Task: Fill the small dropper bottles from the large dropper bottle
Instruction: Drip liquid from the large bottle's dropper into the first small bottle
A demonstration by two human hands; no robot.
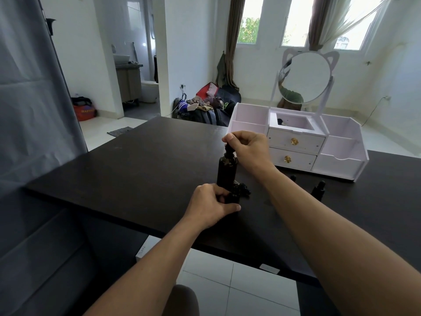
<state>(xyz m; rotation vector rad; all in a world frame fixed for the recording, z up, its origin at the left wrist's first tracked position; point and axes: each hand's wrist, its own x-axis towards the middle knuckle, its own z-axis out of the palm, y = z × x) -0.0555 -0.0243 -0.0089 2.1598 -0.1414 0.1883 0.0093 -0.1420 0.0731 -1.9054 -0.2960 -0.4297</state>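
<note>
The large dark dropper bottle stands upright on the black table. My right hand pinches the dropper top at its neck from above. My left hand grips a small dark dropper bottle at the base of the large one; my fingers hide most of it. A loose dark cap or dropper lies just right of it. Another small dropper bottle stands capped further right, near my right forearm. A small dark cap lies beyond the forearm.
A white vanity organizer with two drawers and a round cat-ear mirror stands at the table's back right. The table's near edge runs diagonally below my arms. A grey sofa sits at left, and bags lie on the floor beyond the table.
</note>
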